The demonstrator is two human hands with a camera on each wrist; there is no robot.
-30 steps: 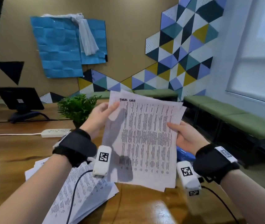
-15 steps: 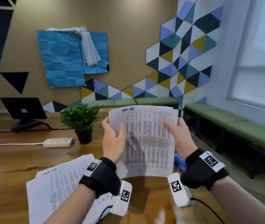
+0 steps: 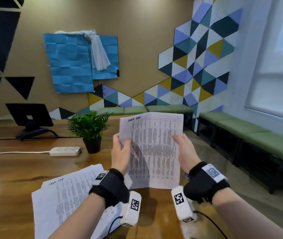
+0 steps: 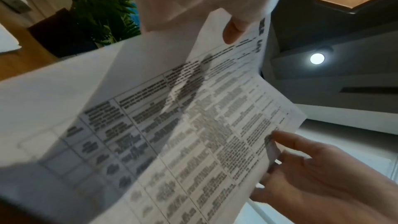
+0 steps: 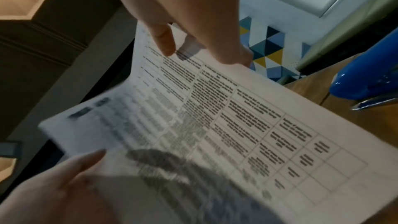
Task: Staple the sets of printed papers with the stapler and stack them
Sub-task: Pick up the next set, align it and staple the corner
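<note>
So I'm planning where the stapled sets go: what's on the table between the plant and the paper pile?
In the head view, only bare wood table lies between the plant and the pile; the power strip sits just left.

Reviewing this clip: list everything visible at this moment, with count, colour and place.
Held set of printed papers: one, white, upright above the table, gripped at both side edges.
Pile of printed papers: one loose pile, white, lying on the table at near left.
Stapler: one, blue, on the table right of the held set; mostly hidden in the head view.
Table: one, brown wood.
Potted plant: one, green in a black pot, mid-table.
Power strip: one, white, left of the plant.
Monitor: one, black, far left.
Benches: green cushions, along the walls.
Blue sheets: on the far wall.
Left hand: holds the set's left edge.
Right hand: holds the right edge.
</note>
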